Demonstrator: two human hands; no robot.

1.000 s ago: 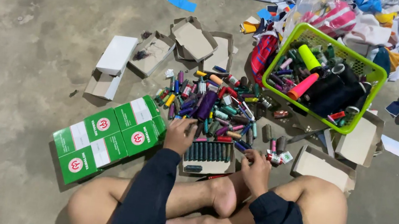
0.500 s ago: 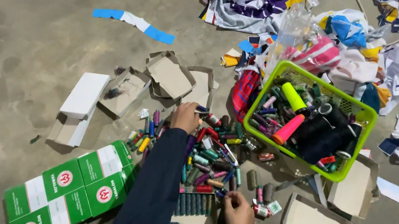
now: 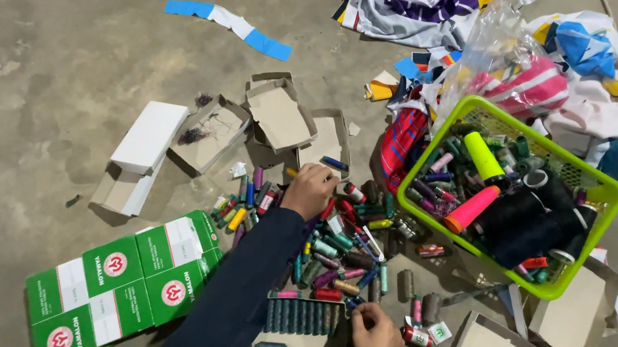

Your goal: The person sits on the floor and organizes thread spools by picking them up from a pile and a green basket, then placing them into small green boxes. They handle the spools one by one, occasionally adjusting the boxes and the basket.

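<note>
Here, left hand (image 3: 310,190) closed over scattered coloured thread spools (image 3: 338,254) | right hand (image 3: 376,342), fingers together, steadies the shallow cardboard box of dark spools (image 3: 302,321) beside it | best pick one spool per reach.

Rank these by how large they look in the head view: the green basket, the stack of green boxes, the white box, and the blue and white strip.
1. green basket
2. stack of green boxes, close to the basket, and nearer the camera
3. white box
4. blue and white strip

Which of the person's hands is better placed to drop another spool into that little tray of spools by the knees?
Probably the right hand: it rests at the tray of dark spools, while the left hand is stretched out over the far side of the loose spool pile.
</note>
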